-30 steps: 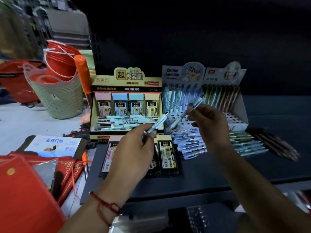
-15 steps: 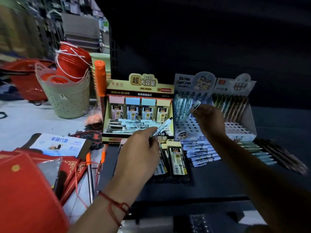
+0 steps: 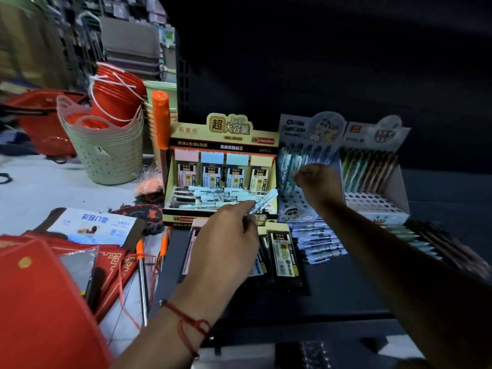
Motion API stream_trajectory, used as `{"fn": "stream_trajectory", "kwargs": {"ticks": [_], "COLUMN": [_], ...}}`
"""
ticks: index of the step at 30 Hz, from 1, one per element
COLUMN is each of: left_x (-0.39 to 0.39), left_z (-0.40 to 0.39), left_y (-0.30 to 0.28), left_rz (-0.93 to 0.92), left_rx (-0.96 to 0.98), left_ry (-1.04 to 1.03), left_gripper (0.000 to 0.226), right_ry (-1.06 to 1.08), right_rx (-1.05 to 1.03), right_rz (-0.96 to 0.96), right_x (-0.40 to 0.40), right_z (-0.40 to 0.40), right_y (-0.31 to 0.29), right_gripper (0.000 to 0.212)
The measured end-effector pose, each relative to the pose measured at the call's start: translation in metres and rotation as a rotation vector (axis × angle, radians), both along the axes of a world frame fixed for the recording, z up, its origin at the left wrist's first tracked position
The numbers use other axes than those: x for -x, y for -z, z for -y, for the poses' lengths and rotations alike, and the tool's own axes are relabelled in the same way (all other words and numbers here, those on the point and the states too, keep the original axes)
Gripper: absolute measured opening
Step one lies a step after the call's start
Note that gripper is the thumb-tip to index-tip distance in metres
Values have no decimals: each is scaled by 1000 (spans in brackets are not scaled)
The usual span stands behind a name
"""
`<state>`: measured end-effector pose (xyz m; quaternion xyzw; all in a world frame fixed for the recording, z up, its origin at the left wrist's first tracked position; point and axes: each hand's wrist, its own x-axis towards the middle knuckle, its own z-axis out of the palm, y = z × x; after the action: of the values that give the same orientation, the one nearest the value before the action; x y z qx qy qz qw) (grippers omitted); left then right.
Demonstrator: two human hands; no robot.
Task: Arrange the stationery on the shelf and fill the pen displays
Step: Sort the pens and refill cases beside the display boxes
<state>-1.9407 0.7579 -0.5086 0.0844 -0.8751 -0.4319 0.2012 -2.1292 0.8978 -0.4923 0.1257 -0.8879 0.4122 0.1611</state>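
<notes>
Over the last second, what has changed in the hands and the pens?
The right hand carried its pale blue pen forward to the cartoon pen display; the hand now hides the pen, so whether it went into a slot cannot be told. The left hand keeps its own pale blue pen pinched in its fingers. The loose pens on the shelf stayed put.

I'm looking at a shop: beyond my fingertips [image 3: 249, 206] stand printed pen display boxes [image 3: 308, 145] on a dark shelf [image 3: 346, 283], with stacked baskets [image 3: 106, 155] far left of them.

Bare forearms, red string bracelet [image 3: 190, 322] on left wrist
</notes>
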Motion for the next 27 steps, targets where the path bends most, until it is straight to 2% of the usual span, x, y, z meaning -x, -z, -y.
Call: {"fn": "stream_trajectory", "kwargs": {"ticks": [4, 7, 10, 13, 16, 22, 27], "left_x": [1, 2, 0, 1, 1, 2, -3], "left_z": [-1, -1, -1, -1, -3, -11, -20], "left_y": [4, 4, 4, 4, 5, 10, 7], "left_rz": [3, 8, 15, 3, -5, -19, -80], "left_rx": [-20, -28, -36, -62, -95, -70, 21], "left_ry": [5, 19, 33, 35, 43, 60, 117], "left_gripper": [40, 41, 41, 41, 40, 36, 33], "right_ry": [16, 15, -14, -75, -166, -370, -448], "right_rx": [-4, -14, 43, 303, 340, 462, 522], "right_rz": [-50, -21, 110, 197, 329, 642, 655], "right_x": [-2, 1, -3, -22, -57, -109, -121], "right_z": [3, 4, -2, -10, -18, -26, -20], "right_y": [2, 1, -7, -14, -15, 9, 13], "right_gripper": [31, 43, 44, 25, 16, 21, 20]}}
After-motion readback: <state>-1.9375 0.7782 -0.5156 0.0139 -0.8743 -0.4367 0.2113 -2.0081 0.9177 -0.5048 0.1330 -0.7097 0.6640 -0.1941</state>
